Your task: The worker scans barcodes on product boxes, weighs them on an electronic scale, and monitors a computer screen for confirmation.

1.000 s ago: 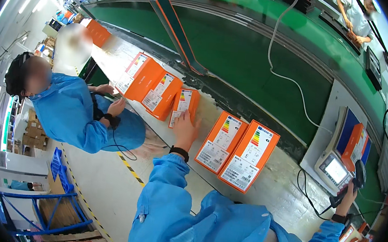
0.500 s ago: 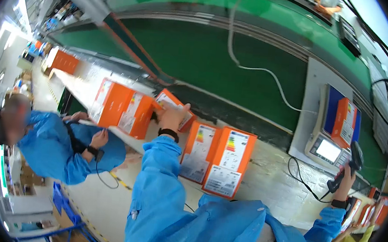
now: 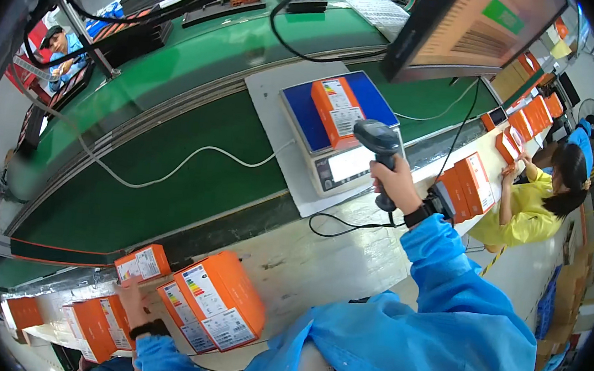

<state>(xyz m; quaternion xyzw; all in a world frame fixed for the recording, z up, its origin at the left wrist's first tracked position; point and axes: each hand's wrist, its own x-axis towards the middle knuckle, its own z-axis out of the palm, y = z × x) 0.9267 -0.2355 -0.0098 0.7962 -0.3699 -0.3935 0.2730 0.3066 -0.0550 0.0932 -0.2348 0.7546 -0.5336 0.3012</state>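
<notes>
My right hand [image 3: 398, 184] is wrapped round the handle of a black and grey barcode scanner [image 3: 377, 137]. The scanner's head hangs in front of an orange box [image 3: 338, 111] that lies on the blue platform of a weighing scale [image 3: 295, 117]. Over at the left, my left hand [image 3: 132, 304] has its fingers stretched out at the near edge of a small orange box [image 3: 141, 265] with white labels. Just right of that hand, two larger orange boxes [image 3: 218, 299] stand side by side, labels showing.
A monitor [image 3: 469, 34] juts in at the upper right. The green conveyor belt [image 3: 183, 174] runs beyond the bench, a white cable [image 3: 207, 150] across it. More orange boxes [image 3: 90, 326] stand at the left edge. A person in yellow [image 3: 527, 208] handles boxes at the right.
My view has swung to the right, bringing in the monitor and the person in yellow. The scanner now sits close to the box on the scale. My left hand stays by the small box.
</notes>
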